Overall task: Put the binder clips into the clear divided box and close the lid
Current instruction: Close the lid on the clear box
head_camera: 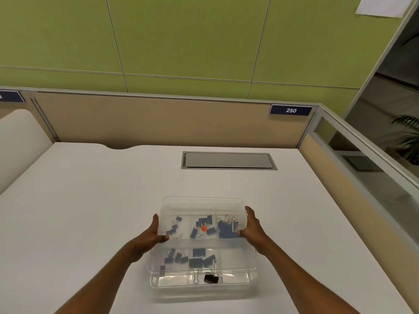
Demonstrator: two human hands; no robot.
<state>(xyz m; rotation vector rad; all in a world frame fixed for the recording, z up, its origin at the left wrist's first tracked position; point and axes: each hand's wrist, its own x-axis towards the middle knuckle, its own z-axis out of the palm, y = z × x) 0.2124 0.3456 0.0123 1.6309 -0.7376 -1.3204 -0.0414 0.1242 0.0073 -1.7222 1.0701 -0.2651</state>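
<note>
The clear divided box sits on the white desk close to me. Its compartments hold several dark blue binder clips and one black clip. The clear lid is tilted over the box's far half, with clips visible through it. My left hand grips the lid's left edge. My right hand grips its right edge. A small orange dot shows at the lid's middle.
The white desk spreads out on every side of the box. A grey cable hatch is set into the desk behind it. Beige partition panels close the far and right sides.
</note>
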